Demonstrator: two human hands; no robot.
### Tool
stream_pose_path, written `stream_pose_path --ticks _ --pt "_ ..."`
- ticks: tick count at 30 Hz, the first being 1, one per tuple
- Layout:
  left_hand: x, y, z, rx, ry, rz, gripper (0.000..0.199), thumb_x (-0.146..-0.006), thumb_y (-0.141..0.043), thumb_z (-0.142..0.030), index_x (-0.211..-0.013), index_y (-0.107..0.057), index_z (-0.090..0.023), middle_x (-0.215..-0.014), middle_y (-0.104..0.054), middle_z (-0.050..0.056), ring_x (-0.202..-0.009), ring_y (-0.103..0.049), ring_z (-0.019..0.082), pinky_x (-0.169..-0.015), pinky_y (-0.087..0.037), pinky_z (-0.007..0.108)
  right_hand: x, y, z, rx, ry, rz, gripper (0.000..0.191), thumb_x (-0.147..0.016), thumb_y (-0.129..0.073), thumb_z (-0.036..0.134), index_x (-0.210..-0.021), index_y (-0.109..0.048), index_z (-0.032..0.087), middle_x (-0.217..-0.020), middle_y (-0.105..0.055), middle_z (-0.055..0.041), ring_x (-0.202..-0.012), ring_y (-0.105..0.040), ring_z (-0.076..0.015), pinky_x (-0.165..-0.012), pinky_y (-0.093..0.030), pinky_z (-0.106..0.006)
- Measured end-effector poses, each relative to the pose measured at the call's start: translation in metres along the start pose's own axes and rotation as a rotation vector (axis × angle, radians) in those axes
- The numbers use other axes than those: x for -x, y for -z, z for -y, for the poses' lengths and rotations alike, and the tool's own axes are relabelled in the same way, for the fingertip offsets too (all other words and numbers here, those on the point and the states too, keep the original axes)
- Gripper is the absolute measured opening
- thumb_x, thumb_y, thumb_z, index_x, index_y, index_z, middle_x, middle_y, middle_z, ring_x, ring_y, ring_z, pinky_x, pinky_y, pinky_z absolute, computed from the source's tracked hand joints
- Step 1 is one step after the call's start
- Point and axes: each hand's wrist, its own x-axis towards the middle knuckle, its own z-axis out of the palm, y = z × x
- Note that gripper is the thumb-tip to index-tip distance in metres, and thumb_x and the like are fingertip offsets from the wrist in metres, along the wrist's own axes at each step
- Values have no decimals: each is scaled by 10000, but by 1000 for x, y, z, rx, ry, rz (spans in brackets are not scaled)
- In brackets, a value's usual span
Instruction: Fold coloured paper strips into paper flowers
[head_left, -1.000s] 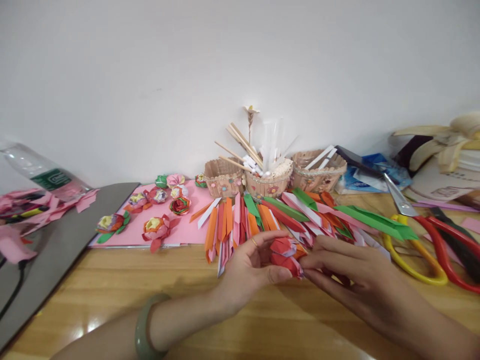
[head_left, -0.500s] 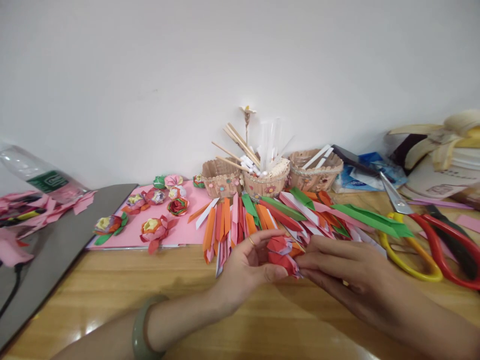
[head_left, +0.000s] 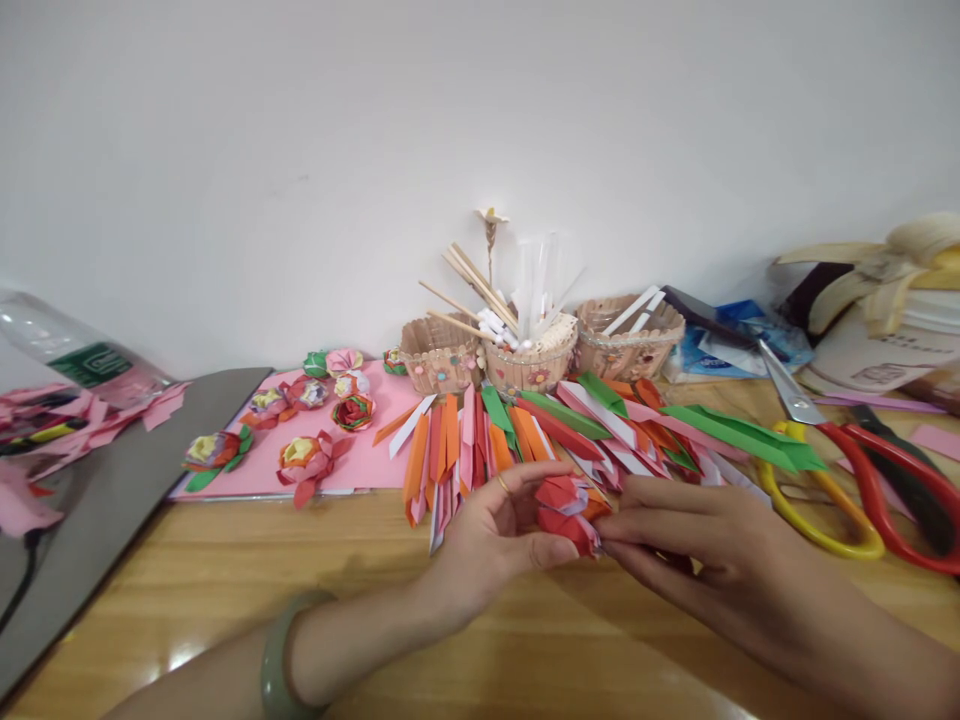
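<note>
Between my two hands is a small folded paper flower (head_left: 561, 515), red outside with pale lilac inside and a bit of orange on its right. My left hand (head_left: 499, 545) grips it from the left, thumb in front and fingers behind. On its right edge the fingertips of my right hand (head_left: 682, 540) pinch the paper, hiding that side. Just behind the hands, folded paper strips (head_left: 450, 440) in orange, red, pink, white and green lie fanned out. Finished-looking paper flowers, among them a red and yellow one (head_left: 309, 458), lie on a pink sheet (head_left: 251, 470) to the left.
Three small woven-look baskets (head_left: 532, 368) stand against the wall, with sticks and clear tubes in the middle one. Scissors with red handles (head_left: 866, 475) and yellow-handled ones (head_left: 825, 535) lie at right, near a peeled banana (head_left: 892, 265). A plastic bottle (head_left: 90, 350) lies at left.
The view has shifted very slightly. My right fingers have moved a little at the flower's right edge; both hands keep hold of it.
</note>
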Motion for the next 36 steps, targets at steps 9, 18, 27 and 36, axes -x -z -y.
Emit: stream_pose_path --ticks 9,18,27,36 --pt "1 -1 1 -18 6 21 470 -570 -838 -196 -1008 -691 -280 -987 -692 7 -908 -602 144 -797 -458 261 -3 -3 3 -67 -105 -29 223 -837 -534 138 -648 -640 190 -573 -609 18 -475 -548 -74 -434 -395 -162" --pt "2 0 2 20 -12 14 459 -636 -804 -214 -1066 -656 -272 -1074 -664 27 -913 -607 148 -826 -458 287 0 -4 5 67 -34 -143 172 -842 -516 120 -790 -662 196 -645 -645 -3 -518 -587 -86 -453 -435 -177" --pt "4 -4 -4 75 13 -28 479 -641 -799 -246 -1082 -611 -230 -1050 -659 60 -873 -627 175 -738 -494 281 5 0 8 353 28 -362 130 -847 -540 162 -904 -618 248 -710 -683 -13 -572 -643 -125 -486 -495 -229" --pt "5 -3 -3 103 5 7 439 -662 -787 -228 -1065 -612 -252 -1012 -644 27 -795 -637 132 -664 -517 228 6 -2 11 437 226 -262 199 -880 -448 105 -990 -570 219 -622 -650 -1 -478 -584 -134 -431 -452 -266"
